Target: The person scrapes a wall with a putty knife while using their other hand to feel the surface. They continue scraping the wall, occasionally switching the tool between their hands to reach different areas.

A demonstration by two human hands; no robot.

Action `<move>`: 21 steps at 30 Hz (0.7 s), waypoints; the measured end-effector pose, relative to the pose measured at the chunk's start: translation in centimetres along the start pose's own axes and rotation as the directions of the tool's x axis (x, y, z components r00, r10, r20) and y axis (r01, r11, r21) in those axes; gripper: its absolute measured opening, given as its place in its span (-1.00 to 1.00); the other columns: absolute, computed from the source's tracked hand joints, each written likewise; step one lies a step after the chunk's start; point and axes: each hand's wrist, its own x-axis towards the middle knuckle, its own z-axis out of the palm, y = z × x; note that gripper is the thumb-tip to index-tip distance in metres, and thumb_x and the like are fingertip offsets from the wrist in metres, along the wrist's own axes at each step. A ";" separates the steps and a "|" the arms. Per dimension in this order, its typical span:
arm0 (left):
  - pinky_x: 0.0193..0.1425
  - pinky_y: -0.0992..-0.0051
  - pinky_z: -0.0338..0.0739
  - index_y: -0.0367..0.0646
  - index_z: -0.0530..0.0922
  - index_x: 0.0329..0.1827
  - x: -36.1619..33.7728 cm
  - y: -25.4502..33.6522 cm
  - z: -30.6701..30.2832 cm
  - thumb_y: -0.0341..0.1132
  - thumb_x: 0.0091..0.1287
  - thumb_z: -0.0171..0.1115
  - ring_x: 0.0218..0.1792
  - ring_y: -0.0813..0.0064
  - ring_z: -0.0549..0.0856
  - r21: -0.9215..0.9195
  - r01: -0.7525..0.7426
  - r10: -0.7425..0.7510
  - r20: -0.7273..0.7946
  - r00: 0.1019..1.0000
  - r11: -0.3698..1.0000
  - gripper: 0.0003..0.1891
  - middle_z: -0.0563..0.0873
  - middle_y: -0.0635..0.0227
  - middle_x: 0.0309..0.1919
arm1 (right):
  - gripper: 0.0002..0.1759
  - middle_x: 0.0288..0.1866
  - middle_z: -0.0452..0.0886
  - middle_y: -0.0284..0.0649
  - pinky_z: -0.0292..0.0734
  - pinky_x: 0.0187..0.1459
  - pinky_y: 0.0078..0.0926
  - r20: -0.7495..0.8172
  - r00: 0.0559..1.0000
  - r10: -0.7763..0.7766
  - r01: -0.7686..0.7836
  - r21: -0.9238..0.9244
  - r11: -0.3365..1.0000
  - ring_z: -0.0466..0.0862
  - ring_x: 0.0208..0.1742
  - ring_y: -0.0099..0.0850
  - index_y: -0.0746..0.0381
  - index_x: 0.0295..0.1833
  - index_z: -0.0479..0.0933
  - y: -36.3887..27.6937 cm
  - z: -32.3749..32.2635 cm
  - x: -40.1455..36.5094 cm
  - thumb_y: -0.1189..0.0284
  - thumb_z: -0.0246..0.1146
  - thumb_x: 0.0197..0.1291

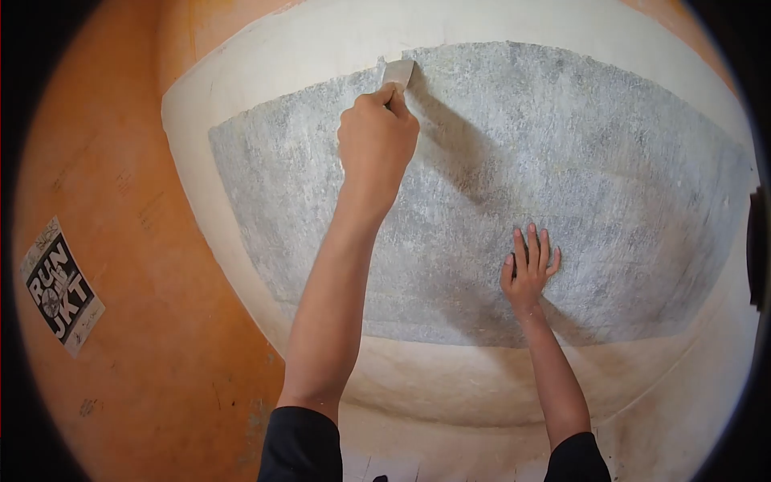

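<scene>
1. The left hand [377, 145] is closed around a scraper [400, 72]. The handle is hidden inside the fist, and only the flat blade shows above the fingers.
2. The right hand [527, 281] is open, with its fingers spread and the palm towards the wall. It seems to rest there, maybe for support, but I cannot tell how hard it presses.
3. The scraper is at the upper edge of the grey patch [281, 177], where this meets the white border [321, 48]. Near the blade this edge is a little broken. In my judgement, the work in hand is scraping at this edge; whether the blade is cutting in, I cannot tell.
4. A next stroke would call for a low blade angle, a firm grip and even pressure, so that the corner does not dig into the wall.
5. The grey patch is wide and looks rough, with many small pale spots. The white border looks smoother. Shadows [458, 153] of the arms fall across the patch.
6. Both arms come from below, in black sleeves [299, 446].
7. On the left side is an orange wall [136, 161] with some faint scribbles and a poster [60, 285], which reads "RUN" and "JKT". At the right margin there is a dark object [757, 249], too little visible to name.
</scene>
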 end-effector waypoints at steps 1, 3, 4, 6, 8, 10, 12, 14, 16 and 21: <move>-0.16 0.28 0.65 -0.08 0.75 0.13 -0.4 0.1 -0.1 -0.18 0.46 0.19 -0.31 0.06 0.81 0.015 0.042 -0.042 0.045 0.998 0.999 -0.68 0.81 -0.04 -0.22 | -0.49 0.55 0.43 -0.24 -0.24 0.56 0.08 0.012 1.000 -0.001 0.001 0.005 1.000 0.28 0.61 -0.17 0.06 0.42 0.54 -0.2 -0.3 -0.3 0.26 0.05 0.41; -0.15 0.28 0.65 -0.08 0.75 0.13 -0.6 0.2 -0.2 -0.17 0.46 0.19 -0.31 0.06 0.81 0.025 0.084 -0.086 0.078 0.993 0.996 -0.68 0.81 -0.04 -0.22 | -0.49 0.55 0.42 -0.24 -0.25 0.57 0.08 0.020 1.000 0.011 -0.010 -0.004 1.000 0.28 0.61 -0.17 0.05 0.42 0.54 -0.2 -0.5 0.2 0.25 0.04 0.42; -0.15 0.27 0.65 -0.08 0.75 0.14 -0.3 0.0 0.0 -0.17 0.46 0.18 -0.30 0.06 0.81 0.009 0.056 -0.056 0.058 0.997 0.998 -0.68 0.81 -0.06 -0.22 | -0.49 0.55 0.42 -0.24 -0.25 0.57 0.08 0.017 1.000 0.010 -0.010 -0.005 1.000 0.28 0.61 -0.17 0.05 0.42 0.54 -0.1 -0.4 0.2 0.25 0.04 0.42; -0.14 0.26 0.65 -0.08 0.75 0.14 0.2 -0.1 0.2 -0.17 0.47 0.18 -0.29 0.05 0.82 -0.008 0.031 -0.031 0.032 0.999 0.999 -0.67 0.81 -0.09 -0.23 | -0.49 0.55 0.42 -0.24 -0.25 0.57 0.07 0.009 1.000 -0.001 0.001 0.003 1.000 0.28 0.60 -0.17 0.05 0.43 0.54 0.0 -0.2 0.0 0.25 0.04 0.43; -0.15 0.25 0.64 -0.08 0.75 0.14 0.4 -0.2 -0.1 -0.16 0.47 0.17 -0.29 0.05 0.82 0.042 0.018 -0.020 0.041 0.999 0.999 -0.67 0.80 -0.11 -0.24 | -0.49 0.56 0.42 -0.24 -0.25 0.56 0.07 0.013 1.000 0.006 -0.006 0.014 1.000 0.28 0.60 -0.17 0.05 0.43 0.54 -0.3 -0.1 0.2 0.26 0.04 0.43; -0.16 0.24 0.64 -0.07 0.75 0.12 -0.3 -0.1 -0.1 -0.16 0.46 0.18 -0.30 0.04 0.81 0.032 0.023 -0.023 0.003 1.000 0.999 -0.68 0.79 -0.13 -0.25 | -0.49 0.56 0.42 -0.24 -0.25 0.56 0.08 0.022 1.000 0.000 0.000 0.016 1.000 0.28 0.60 -0.17 0.05 0.43 0.53 -0.1 -0.3 0.1 0.26 0.04 0.43; -0.12 0.25 0.65 -0.09 0.75 0.12 -0.2 0.7 -0.5 -0.15 0.46 0.18 -0.27 0.05 0.82 0.108 0.064 -0.074 0.092 0.993 0.992 -0.67 0.79 -0.14 -0.20 | -0.48 0.56 0.41 -0.23 -0.25 0.56 0.08 0.021 1.000 0.003 -0.003 0.016 1.000 0.27 0.61 -0.17 0.05 0.44 0.52 0.0 -0.4 0.0 0.26 0.04 0.43; -0.10 0.24 0.65 -0.10 0.75 0.12 0.4 -0.1 -0.4 -0.15 0.46 0.18 -0.25 0.06 0.82 -0.038 0.078 -0.073 0.122 0.990 0.996 -0.66 0.79 -0.16 -0.16 | -0.48 0.57 0.41 -0.24 -0.25 0.56 0.08 0.020 1.000 -0.007 0.007 0.018 1.000 0.27 0.61 -0.17 0.05 0.45 0.52 0.4 -0.4 0.3 0.26 0.04 0.43; -0.08 0.25 0.66 -0.10 0.75 0.13 0.1 -0.5 -0.2 -0.16 0.45 0.20 -0.23 0.09 0.83 0.016 0.029 -0.030 0.047 0.998 0.999 -0.67 0.79 -0.14 -0.14 | -0.48 0.57 0.40 -0.24 -0.25 0.56 0.08 0.028 1.000 -0.009 0.008 0.032 0.999 0.26 0.61 -0.17 0.06 0.45 0.51 -0.2 -0.5 -0.1 0.26 0.04 0.43; -0.03 0.27 0.67 -0.11 0.74 0.14 0.7 0.2 -0.6 -0.18 0.44 0.21 -0.18 0.08 0.82 0.050 0.037 -0.041 0.077 0.996 0.998 -0.67 0.79 -0.14 -0.13 | -0.49 0.57 0.41 -0.23 -0.24 0.56 0.09 0.006 1.000 -0.004 0.004 0.031 0.999 0.26 0.61 -0.17 0.06 0.43 0.53 0.1 -0.2 -0.1 0.26 0.05 0.42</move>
